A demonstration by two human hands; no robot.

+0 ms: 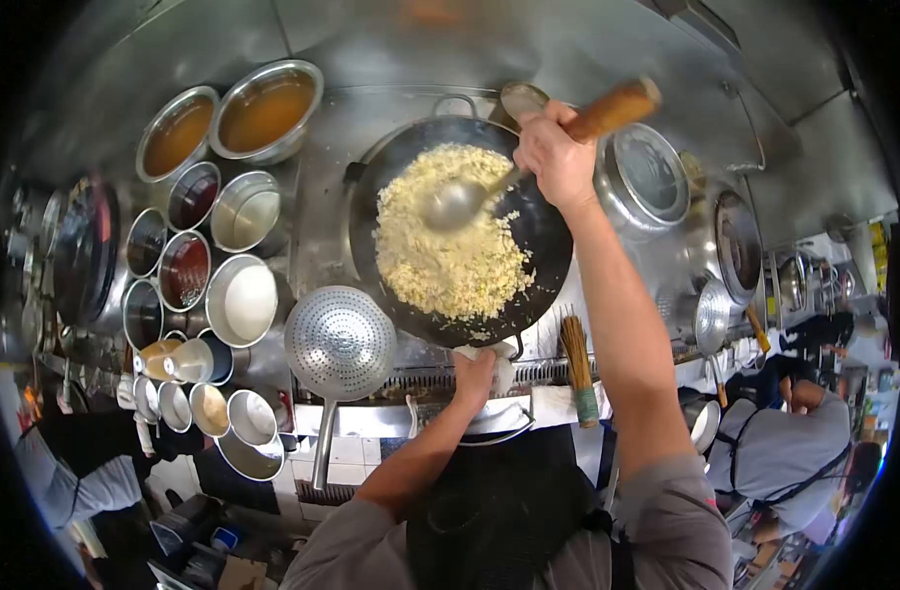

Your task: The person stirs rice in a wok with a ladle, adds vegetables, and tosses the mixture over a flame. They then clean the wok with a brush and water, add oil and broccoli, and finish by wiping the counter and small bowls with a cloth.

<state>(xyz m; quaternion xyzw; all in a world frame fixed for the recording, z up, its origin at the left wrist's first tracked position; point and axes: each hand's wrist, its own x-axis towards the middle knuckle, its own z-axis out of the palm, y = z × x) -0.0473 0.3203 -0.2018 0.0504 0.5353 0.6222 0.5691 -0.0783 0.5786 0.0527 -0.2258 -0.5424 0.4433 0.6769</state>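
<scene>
A large dark wok (548, 261) sits on the stove in front of me, holding a broad heap of yellowish fried rice (450, 261) with small green bits. My right hand (560, 157) is closed round the wooden-handled ladle (455, 205), whose metal bowl rests over the rice. The thick handle end sticks out past my fist, up and to the right. At the wok's near rim, my left hand (475, 374) is closed on a white cloth (499, 372), held against the rim by the near handle. Its fingertips are partly hidden.
Left of the wok lies a perforated strainer (340, 342), its handle over the front edge. Beyond it stand several seasoning pots (245, 300) and two bowls of brown liquid (266, 110). A bamboo brush (578, 369) lies right. A lidded pot (647, 177) stands farther right; co-workers (789, 447) are behind.
</scene>
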